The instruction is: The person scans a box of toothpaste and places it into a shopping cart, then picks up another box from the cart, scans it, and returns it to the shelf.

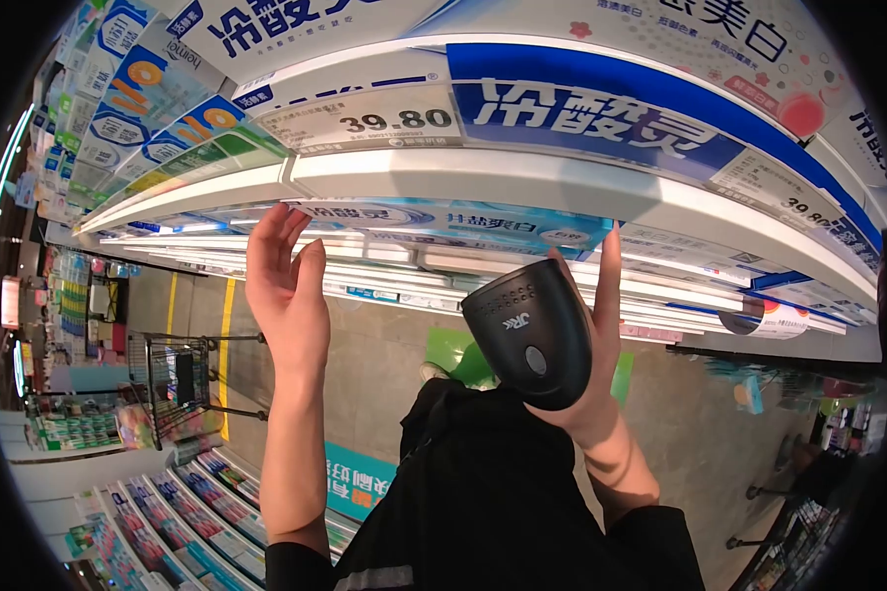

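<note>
A light-blue toothpaste box point(503, 229) with Chinese lettering lies on the shelf level just below the white shelf lip, between my two hands. My left hand point(291, 281) is at its left end, fingertips reaching up to the box and partly hidden at the shelf edge; the thumb stands apart from the fingers. A black handheld barcode scanner point(530, 335) is in my right hand point(601, 355). The index finger of that hand stretches up along the right end of the box. Most of the right palm is hidden behind the scanner.
A shelf point(443, 182) runs across in front, with a price tag point(365, 120) reading 39.80 and a large blue toothpaste box point(601, 123) above. At left stands a shopping cart point(172, 384) beside yellow floor lines. More stocked racks point(158, 517) stand lower left.
</note>
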Demonstrator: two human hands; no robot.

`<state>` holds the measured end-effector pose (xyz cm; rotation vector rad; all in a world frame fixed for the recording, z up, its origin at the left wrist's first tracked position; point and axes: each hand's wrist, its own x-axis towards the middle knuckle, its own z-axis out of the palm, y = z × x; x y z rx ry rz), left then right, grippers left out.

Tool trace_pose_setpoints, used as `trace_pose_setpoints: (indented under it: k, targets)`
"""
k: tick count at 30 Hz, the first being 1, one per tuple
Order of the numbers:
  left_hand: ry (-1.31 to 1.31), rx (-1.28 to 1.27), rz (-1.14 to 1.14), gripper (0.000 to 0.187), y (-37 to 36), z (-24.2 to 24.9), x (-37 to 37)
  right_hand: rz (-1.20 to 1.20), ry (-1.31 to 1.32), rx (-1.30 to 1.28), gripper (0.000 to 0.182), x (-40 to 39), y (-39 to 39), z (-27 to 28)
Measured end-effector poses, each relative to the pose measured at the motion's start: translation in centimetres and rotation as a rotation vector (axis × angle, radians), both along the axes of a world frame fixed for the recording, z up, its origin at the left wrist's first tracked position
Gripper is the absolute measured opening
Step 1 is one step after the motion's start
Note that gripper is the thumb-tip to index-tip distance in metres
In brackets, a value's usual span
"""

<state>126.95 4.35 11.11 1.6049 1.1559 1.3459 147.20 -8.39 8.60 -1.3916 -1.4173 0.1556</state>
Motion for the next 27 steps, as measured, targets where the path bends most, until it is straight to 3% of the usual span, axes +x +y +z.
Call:
trace_pose_setpoints:
  k: [3,5,9,12,17,22,27]
  targets:
    - [-0.011,0.005,0.008,0.045,-0.2,-0.1,0.4,-0.022,0.246,-0.093,0.055,-1.2,-0.7,-0.5]
    - [0.010,0.008,0.018,0.045,-0.2,-0.1,0.3,-0.027,0.270,-0.122,0.054,-1.4,-0.8,-0.6]
    - [0.011,0.019,0.005,0.047,-0.1,-0.4,0.5,-0.037,-0.088,-0.061,0.054,-0.2,-0.7,0.3]
    - [0.066,0.032,0.001,0.046,-0.2,-0.4,0.6,-0.024,-0.015,0.051,0.058,-0.1,0.0,-1.1]
    - [0.011,0.009,-0.005,0.050,-0.3,-0.3,1.0,0.016,-0.031,-0.090,0.053,0.0,-0.3,0.0]
    - [0.010,0.020,-0.021,0.050,-0.3,-0.6,0.8,0.062,0.149,-0.038,0.054,0.4,0.0,0.5]
    - [0.032,0.018,-0.031,0.050,-0.3,-0.9,0.4,0.057,-0.055,-0.028,0.046,0.7,0.3,-0.1]
